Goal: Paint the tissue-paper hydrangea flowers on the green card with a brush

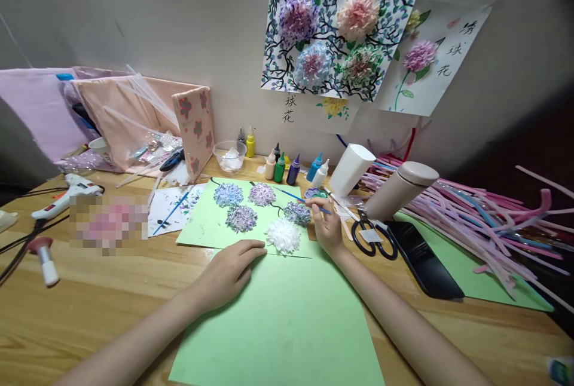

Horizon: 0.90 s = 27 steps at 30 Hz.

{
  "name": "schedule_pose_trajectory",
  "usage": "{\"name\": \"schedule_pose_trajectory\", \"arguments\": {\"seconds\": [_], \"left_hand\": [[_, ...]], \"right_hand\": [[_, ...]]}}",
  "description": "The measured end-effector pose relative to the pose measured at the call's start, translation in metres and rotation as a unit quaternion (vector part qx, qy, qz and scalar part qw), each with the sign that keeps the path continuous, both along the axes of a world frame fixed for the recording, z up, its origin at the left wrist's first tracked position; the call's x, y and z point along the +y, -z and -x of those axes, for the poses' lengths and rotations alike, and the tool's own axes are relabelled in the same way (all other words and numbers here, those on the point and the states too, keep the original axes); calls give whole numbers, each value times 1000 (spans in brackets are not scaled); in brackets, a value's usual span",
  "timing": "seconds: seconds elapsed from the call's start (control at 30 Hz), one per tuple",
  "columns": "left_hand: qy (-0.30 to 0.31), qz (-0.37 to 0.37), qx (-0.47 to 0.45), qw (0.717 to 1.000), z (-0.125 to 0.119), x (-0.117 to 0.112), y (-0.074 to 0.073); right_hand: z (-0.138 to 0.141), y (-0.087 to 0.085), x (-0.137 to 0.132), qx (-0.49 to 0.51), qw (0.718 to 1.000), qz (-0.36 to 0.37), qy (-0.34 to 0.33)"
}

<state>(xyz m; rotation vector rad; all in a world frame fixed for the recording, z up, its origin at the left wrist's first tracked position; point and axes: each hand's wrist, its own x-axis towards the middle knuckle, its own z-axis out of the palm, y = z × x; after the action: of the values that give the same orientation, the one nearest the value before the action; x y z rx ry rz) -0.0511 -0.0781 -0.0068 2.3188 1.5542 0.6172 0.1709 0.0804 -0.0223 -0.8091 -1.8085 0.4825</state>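
In my right hand [328,227] is a thin blue paintbrush [320,209], its tip pointing left over the upper part of a green sheet [204,227]. My left hand [233,272] lies flat with fingers stretched out, fingertips beside a white paper flower [283,236]. Around that white flower on the sheet sit a blue flower [228,194], a pink-purple flower [262,194], a purple-grey flower [241,218] and a darker purple flower [296,213]. The darker one is closest to my right hand. Beneath my left hand another green sheet [278,320] extends toward me.
Paint bottles [293,169] and a clear bowl [229,156] line the wall. To the right are black-handled scissors [374,238], a phone [421,257], a tumbler [402,190] and pipe cleaners [475,213]. A glue gun [67,195] and second brush [170,214] lie left.
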Motion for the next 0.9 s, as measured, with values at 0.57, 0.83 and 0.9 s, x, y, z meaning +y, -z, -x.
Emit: {"name": "schedule_pose_trajectory", "arguments": {"seconds": [0.57,0.83,0.9], "left_hand": [[23,0,-3,1000,1,-1,2],[23,5,4,1000,0,-1,1],[23,5,7,1000,0,0,1]], "right_hand": [[-4,3,-5,-69,997,11,-27],[-5,3,-6,-55,998,27,-35],[-5,3,-5,-54,998,36,-27]]}}
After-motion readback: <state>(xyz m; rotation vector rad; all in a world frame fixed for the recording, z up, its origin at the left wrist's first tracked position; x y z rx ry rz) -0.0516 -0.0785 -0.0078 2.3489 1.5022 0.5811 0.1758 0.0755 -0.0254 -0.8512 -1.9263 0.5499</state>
